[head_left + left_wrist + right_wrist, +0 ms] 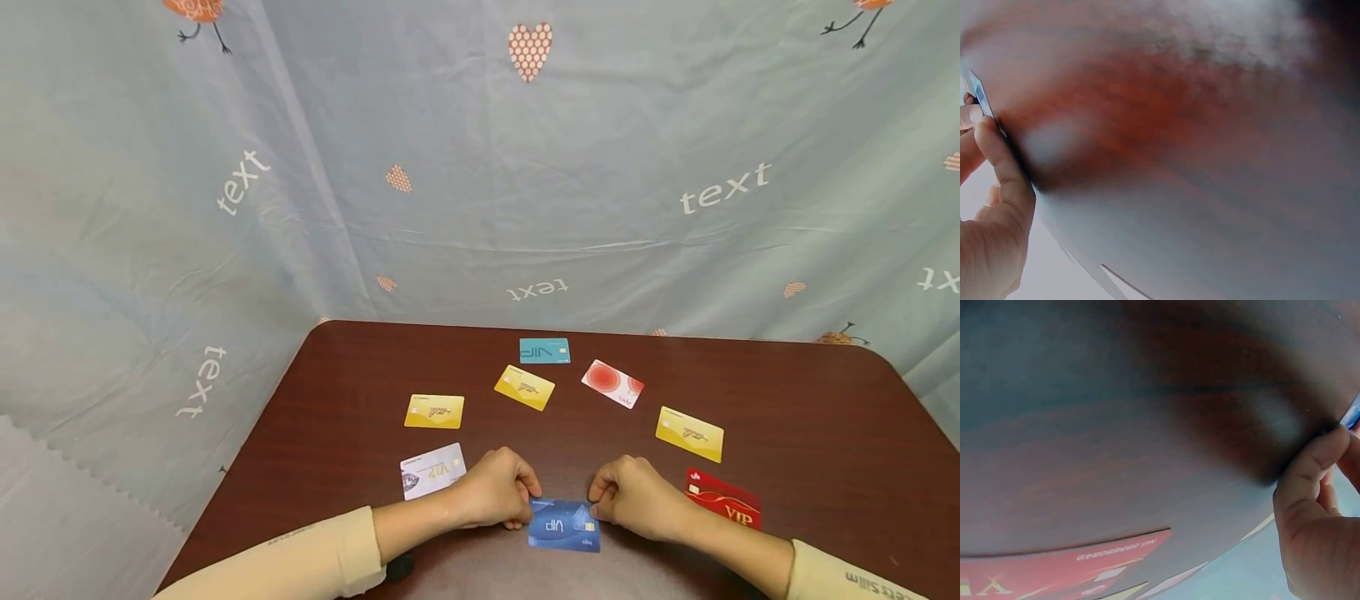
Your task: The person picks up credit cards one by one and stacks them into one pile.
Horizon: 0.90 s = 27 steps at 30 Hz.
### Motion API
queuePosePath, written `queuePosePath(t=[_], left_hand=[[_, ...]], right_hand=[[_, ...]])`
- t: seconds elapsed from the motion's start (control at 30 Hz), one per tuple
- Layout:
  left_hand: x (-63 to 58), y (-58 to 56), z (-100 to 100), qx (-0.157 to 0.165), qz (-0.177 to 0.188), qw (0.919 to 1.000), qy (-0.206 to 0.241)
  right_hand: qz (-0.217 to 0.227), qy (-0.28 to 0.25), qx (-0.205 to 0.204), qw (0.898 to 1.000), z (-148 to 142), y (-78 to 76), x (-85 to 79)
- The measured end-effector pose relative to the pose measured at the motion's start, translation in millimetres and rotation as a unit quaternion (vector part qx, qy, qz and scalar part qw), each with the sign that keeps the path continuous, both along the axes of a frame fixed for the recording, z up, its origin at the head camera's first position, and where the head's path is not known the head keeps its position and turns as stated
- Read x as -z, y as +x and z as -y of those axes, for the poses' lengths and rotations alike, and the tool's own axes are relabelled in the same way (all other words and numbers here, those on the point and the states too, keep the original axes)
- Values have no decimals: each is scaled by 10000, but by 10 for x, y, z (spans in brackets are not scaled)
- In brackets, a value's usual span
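Note:
A blue VIP card (564, 527) lies near the front of the table between both hands. My left hand (491, 490) pinches its left edge, and my right hand (637, 497) pinches the upper part of its right edge. In the left wrist view, the thumb and fingers of the left hand (1004, 206) meet at the blue card (982, 100). The right wrist view shows only a corner of that blue card (1350, 416) by the fingertips of the right hand (1313, 506). Just behind the left wrist is a white VIP card (433, 472), partly covered by the arm.
Around the hands lie a red VIP card (723, 500), three yellow cards, one at the right (690, 433), a teal VIP card (544, 351) and a white card with red circles (612, 383). The brown table (817, 417) meets a patterned curtain (465, 250) behind.

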<state>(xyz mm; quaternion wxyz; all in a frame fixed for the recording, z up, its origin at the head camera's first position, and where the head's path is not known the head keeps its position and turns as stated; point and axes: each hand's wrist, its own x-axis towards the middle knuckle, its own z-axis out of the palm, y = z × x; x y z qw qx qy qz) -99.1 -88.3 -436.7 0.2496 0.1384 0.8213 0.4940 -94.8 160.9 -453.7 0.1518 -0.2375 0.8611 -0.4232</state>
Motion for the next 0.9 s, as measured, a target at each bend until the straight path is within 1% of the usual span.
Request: queuePosePath(t=[0.17,0.27,0.37,0.47,0.57,0.77,0.9], left_hand=[[-1,-4,17,33,77,9999,102],[-21,0,35,108,49,9999,87],[-71,-4,93,209,-119,9997,10],[-141,-22,183,252,-347,9990,-91],[-220,-41,276,184,-503,9985,-133],[-356,-74,428,-74,-684,9976,-23],[-422,-58,528,-297,-759,9967,-6]], right_hand=[[11,-1,-10,10000,0,-6,11],[105,-26,-4,9999,-6,-9,12],[196,-31,27,9998,-14,-26,-1],[143,38,94,9998,-22,-65,-35],[10,87,126,9999,-28,-118,-82],[48,-41,122,9999,-13,-205,-207],[53,-104,146,9998,19,-254,-271]])
